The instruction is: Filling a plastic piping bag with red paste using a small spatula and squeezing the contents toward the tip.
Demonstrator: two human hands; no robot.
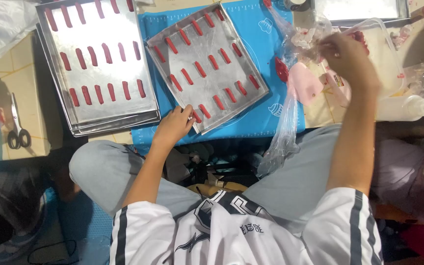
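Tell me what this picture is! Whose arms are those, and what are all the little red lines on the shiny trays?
The camera sits on a person's head and looks down, so you see their own arms and knees. Their left hand grips the near corner of a shiny, tilted metal baking tray lying on a blue mat. The little red lines are short strips of red paste, laid in rows. Beside it, more flat metal trays sit stacked, the top one filled with the same strips. The right hand is raised, holding a crumpled clear plastic bag smeared red that hangs down. Grey scissors lie on the far left, and a see-through squeeze bottle lies on the right.
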